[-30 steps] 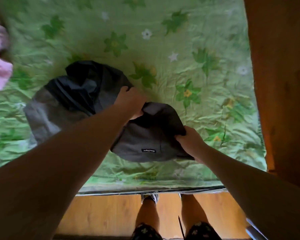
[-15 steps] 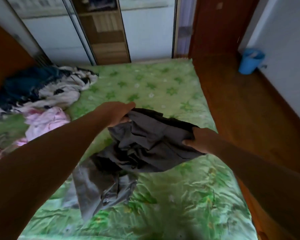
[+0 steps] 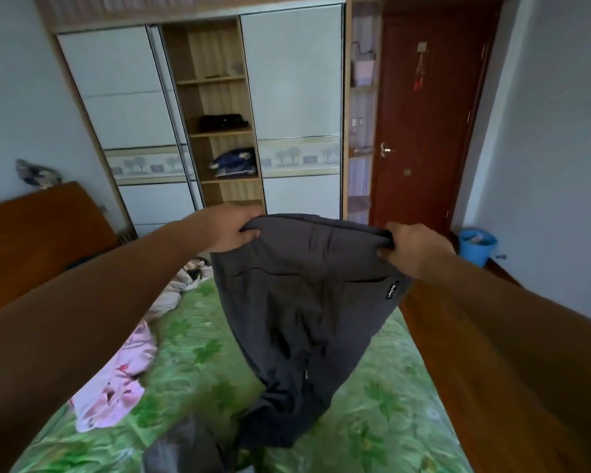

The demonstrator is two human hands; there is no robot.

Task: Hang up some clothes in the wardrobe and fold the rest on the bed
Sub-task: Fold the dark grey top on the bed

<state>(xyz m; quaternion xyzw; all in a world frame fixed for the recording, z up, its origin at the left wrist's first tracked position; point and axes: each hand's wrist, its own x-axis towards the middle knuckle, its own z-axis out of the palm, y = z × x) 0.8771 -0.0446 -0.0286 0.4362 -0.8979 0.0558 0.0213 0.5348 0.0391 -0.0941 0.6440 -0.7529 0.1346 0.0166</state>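
Grey trousers (image 3: 304,302) held up by the waistband over the bed (image 3: 372,404), 2 hands gripping.

I have both arms stretched forward at about chest height. My left hand (image 3: 232,230) has its fingers curled round the left end of the waistband, and my right hand (image 3: 413,249) is clenched on the right end, so the band is pulled nearly straight between them. The legs hang down together above the green sheet, and their lower ends look bunched close to it. I read this as the opening of 1 fold-or-hang step: the garment is being shaken out and squared. Next I would need either to lower it flat onto the bare sheet, beside the pink garment (image 3: 116,380), or to carry it to the wardrobe (image 3: 287,80) well ahead.
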